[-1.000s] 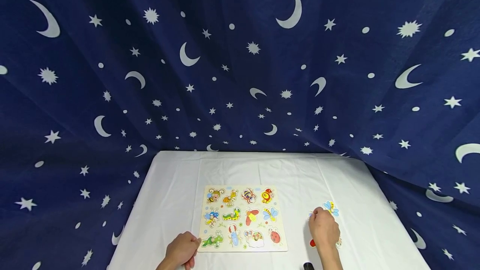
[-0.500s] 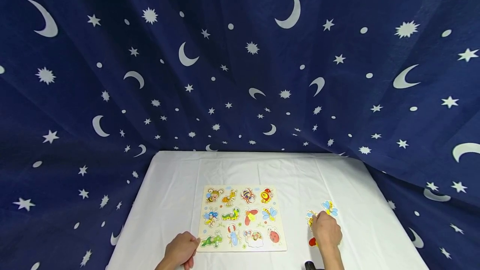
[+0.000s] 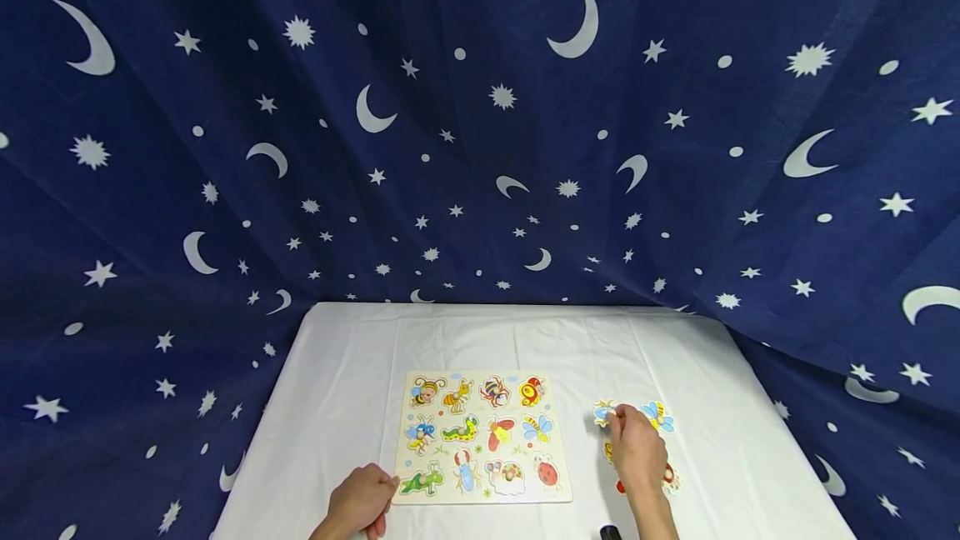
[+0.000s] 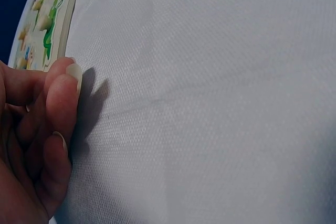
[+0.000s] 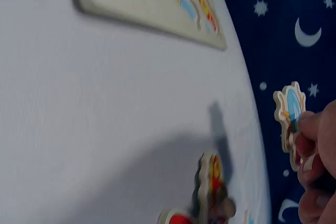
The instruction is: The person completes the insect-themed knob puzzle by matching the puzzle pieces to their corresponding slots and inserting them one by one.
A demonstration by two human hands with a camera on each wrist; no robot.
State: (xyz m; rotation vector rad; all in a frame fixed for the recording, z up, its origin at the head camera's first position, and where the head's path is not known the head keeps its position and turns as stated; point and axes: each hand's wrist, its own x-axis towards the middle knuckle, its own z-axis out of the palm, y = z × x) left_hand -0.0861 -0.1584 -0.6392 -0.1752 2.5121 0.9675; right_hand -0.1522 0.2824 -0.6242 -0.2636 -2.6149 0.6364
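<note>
A wooden insect puzzle board (image 3: pixel 557 495) lies on the white-covered table, several pieces with round knobs set in it. At its near left corner my left hand (image 3: pixel 363 492) grips the edge with curled fingers, as the left wrist view also shows beside the board (image 4: pixel 65 30). Off to the right, my right hand (image 3: pixel 639 450) pinches a blue-bodied beetle puzzle piece (image 5: pixel 293 103), raised above the tablecloth. Under and around that hand are loose pieces: a blue-winged bee (image 3: pixel 658 416), a yellow one (image 3: pixel 608 451) and red ones partly hidden by the hand.
White cloth (image 3: pixel 345 390) covers the table. A dark blue curtain (image 3: pixel 480 148) with moons and stars hangs behind and at both sides. A small black object (image 3: pixel 611 532) shows at the bottom edge, left of the right forearm.
My right hand has taken hold of the blue beetle puzzle piece and shifted it left and away from the other pieces, uncovering more of the red ones. My left hand stays at the board corner.
</note>
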